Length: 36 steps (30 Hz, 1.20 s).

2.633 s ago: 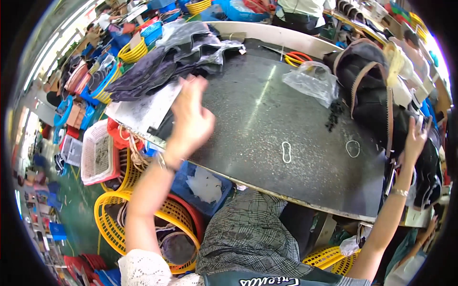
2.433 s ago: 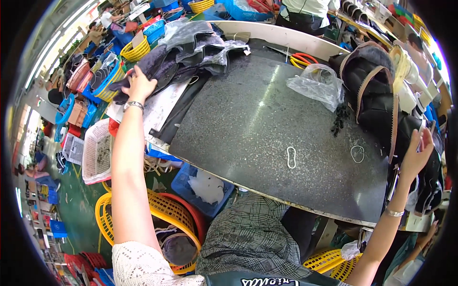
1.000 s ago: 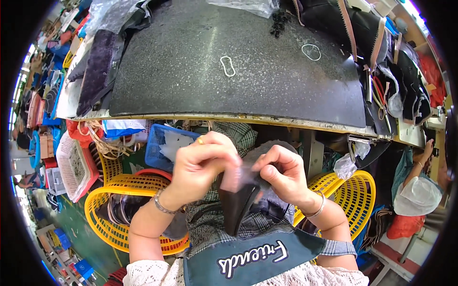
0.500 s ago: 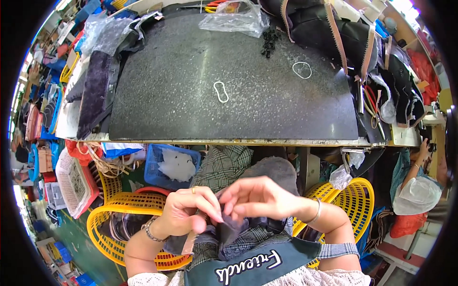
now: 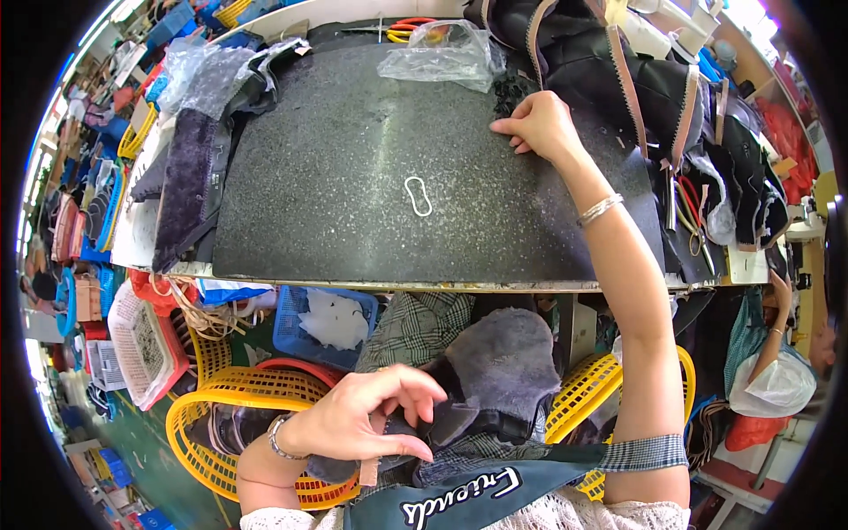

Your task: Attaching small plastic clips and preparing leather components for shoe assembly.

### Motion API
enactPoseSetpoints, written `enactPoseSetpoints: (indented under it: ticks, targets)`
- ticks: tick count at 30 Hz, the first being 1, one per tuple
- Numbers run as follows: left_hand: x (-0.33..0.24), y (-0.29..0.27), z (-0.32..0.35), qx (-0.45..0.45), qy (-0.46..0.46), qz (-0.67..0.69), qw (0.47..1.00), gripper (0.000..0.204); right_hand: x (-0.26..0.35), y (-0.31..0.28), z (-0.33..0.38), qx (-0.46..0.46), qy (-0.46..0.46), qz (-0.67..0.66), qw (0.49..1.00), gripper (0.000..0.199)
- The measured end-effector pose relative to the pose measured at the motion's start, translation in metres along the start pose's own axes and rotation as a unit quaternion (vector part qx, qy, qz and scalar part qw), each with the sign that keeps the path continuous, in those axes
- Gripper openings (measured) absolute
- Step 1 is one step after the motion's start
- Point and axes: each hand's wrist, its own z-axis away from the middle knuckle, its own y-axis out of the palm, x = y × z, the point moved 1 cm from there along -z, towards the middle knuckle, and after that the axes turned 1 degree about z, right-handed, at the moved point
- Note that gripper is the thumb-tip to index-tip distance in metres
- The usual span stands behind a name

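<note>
Grey fleece piece (image 5: 495,367) lies on the lap, its dark edge pinched under the left hand (image 5: 367,420), fingers spread and curled over it. Beyond, the right hand (image 5: 539,124) rests on the black worktable (image 5: 353,177), fingertips together touching small black parts (image 5: 511,93); a white loop (image 5: 418,195) lies well left of them.

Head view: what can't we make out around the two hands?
- Right hand: fingertips rest at a small black pile on the dark table; the pieces are too small to identify, and a grasp can't be confirmed.
- Left hand: it covers part of the dark grey fabric piece on the lap, hiding the grip.
- Clear plastic bag: contents indistinct through the crumpled film.
</note>
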Motion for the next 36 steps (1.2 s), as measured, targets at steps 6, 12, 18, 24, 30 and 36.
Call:
enactPoseSetpoints:
  ticks: [6,12,18,24,30,36]
  targets:
    - [0.007,-0.001,0.008,-0.035,-0.031,-0.004,0.999,0.041,-0.009,-0.015,0.022,0.033,-0.072,-0.048,0.996,0.014]
    - [0.008,-0.017,0.01,0.034,-0.111,0.021,0.993,0.042,0.034,-0.002,0.121,0.106,-0.053,-0.214,0.97,0.018]
    - [0.028,0.002,0.026,-0.046,0.027,0.08,0.995,0.019,0.045,0.014,0.223,0.316,-0.021,-0.389,0.865,0.016]
    - [0.021,-0.005,0.017,0.09,-0.089,0.202,0.971,0.029,0.056,0.027,0.262,0.369,-0.147,-0.286,0.872,0.01]
    - [0.029,0.005,0.016,0.078,0.006,0.217,0.973,0.013,0.076,-0.002,0.265,0.269,-0.107,-0.33,0.899,0.01]
    - [-0.023,-0.024,0.027,-0.137,0.2,0.105,0.964,0.011,0.077,-0.013,0.259,0.139,-0.194,-0.338,0.911,0.01]
